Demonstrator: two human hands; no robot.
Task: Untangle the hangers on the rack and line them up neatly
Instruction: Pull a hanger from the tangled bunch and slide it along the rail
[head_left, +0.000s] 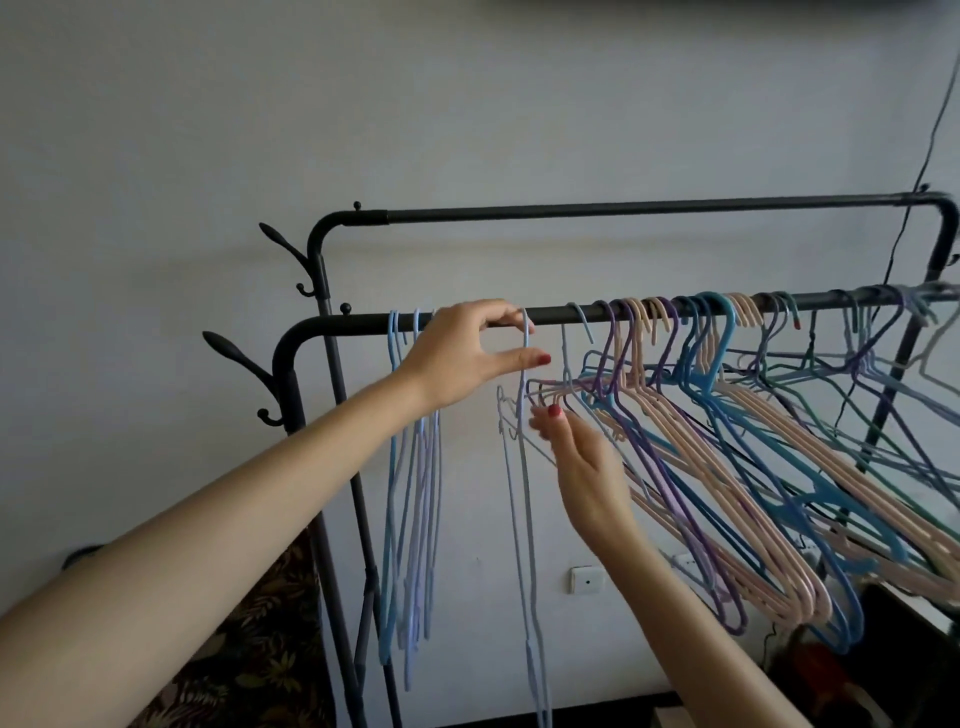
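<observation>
Black rack (675, 310), two rails | sorted blue hangers (410, 493): about four | left hand (462, 353) pinches pale hanger (524, 467) hook | right hand (582, 467) fingers loosely curled, touching tangled bunch (727, 467).

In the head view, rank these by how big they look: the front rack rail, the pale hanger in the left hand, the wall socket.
1. Front rack rail, spanning most of the frame.
2. Pale hanger, pinched by the left hand; it is nearer the camera, so true size is unsure.
3. Wall socket, smallest.

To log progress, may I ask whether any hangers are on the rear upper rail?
No, the rear upper rail is bare; hangers crowd the front rail.
</observation>
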